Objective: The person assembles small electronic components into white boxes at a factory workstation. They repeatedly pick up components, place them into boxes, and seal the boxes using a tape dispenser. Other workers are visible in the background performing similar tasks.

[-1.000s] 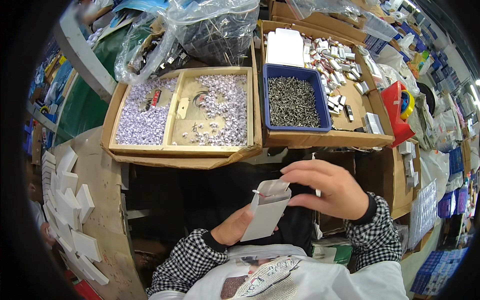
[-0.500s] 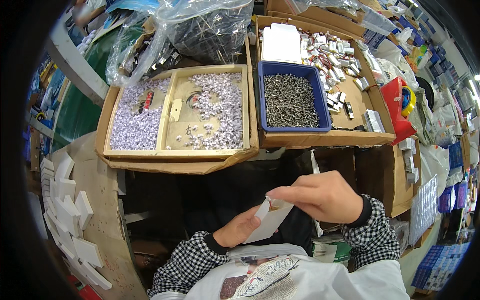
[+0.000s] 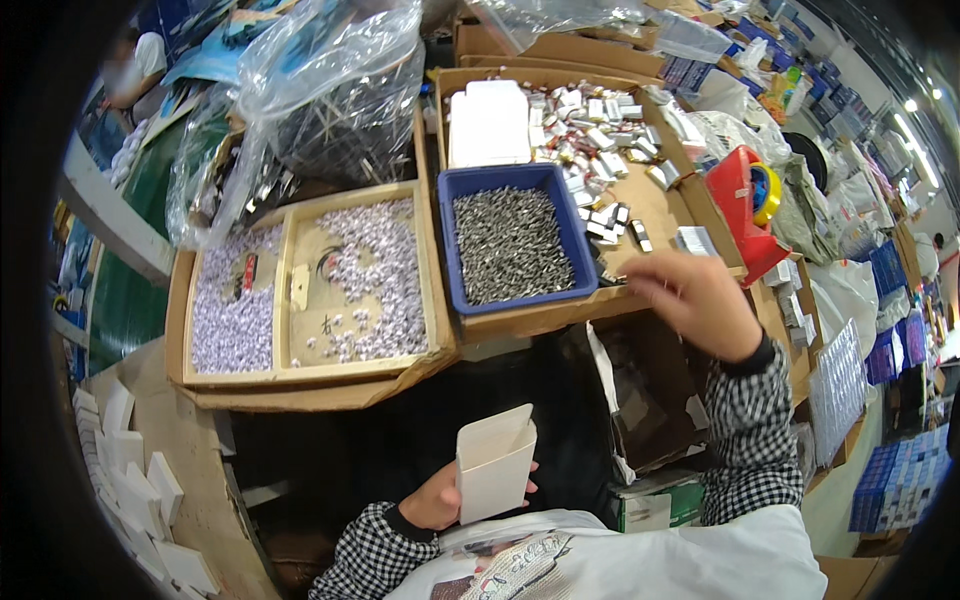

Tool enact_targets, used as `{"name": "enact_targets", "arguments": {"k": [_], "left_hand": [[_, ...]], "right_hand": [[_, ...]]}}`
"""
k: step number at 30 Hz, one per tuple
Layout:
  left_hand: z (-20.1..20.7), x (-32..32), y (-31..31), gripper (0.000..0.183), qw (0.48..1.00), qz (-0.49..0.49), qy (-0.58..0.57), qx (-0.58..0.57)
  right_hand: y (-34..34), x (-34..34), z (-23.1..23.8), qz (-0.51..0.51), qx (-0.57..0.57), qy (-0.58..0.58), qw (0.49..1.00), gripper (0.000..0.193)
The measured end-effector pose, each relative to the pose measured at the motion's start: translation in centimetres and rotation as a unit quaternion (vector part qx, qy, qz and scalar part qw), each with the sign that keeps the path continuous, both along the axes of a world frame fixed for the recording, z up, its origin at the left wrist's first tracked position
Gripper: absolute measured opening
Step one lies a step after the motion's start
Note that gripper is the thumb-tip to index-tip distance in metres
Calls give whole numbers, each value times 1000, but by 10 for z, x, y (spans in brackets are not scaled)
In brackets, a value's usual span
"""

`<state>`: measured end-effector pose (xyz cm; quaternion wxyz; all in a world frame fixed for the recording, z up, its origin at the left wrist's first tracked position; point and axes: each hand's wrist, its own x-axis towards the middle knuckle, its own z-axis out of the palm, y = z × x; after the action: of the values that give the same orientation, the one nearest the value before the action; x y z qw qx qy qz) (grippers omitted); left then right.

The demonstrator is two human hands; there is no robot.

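Observation:
My left hand [image 3: 436, 498] is closed around a small white box [image 3: 492, 468], held upright low in front of my body with its top flap up. My right hand [image 3: 694, 302] is raised at the front edge of a cardboard tray [image 3: 668, 228], its fingers stretched out and somewhat blurred, with nothing visible in them. Close by its fingertips lies a small black-and-white part [image 3: 641, 236]. Many small white parts with thin red wires [image 3: 600, 140] fill the back of that tray. Beside them stands a blue bin [image 3: 450, 240] of small metal screws.
A wooden tray [image 3: 288, 300] with two compartments of tiny white pieces sits left. White flat boxes [image 3: 180, 565] are piled at the far left. At the right are a red tape dispenser [image 3: 735, 205] and an opened carton [image 3: 655, 440]. A person [image 3: 135, 75] is at the upper left.
My right hand has left the white box and moved up and right to the cardboard tray. The white box is now more upright in my left hand. The whole view has shifted.

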<state>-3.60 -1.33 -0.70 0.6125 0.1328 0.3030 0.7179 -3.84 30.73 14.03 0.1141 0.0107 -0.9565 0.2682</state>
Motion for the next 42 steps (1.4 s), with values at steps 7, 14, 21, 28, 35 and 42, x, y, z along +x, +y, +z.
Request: {"name": "enact_targets", "arguments": {"k": [7, 14, 21, 28, 35, 42], "left_hand": [[13, 1, 8, 116, 998, 9, -18, -58], [15, 0, 8, 104, 998, 7, 7, -57], [2, -1, 2, 91, 999, 10, 3, -45], [-2, -1, 9, 87, 999, 1, 11, -36], [0, -2, 7, 83, 999, 16, 6, -38], [-3, -1, 4, 82, 999, 32, 5, -44]], "right_hand": [[71, -51, -12, -111, 138, -72, 982, 29], [73, -71, -31, -74, 210, -187, 957, 29], [79, -54, 8, 46, 143, -235, 960, 28], [80, -63, 9, 136, 203, -339, 909, 22], [74, -64, 6, 139, 187, -163, 959, 17], [72, -61, 9, 146, 165, -187, 957, 15]]}}
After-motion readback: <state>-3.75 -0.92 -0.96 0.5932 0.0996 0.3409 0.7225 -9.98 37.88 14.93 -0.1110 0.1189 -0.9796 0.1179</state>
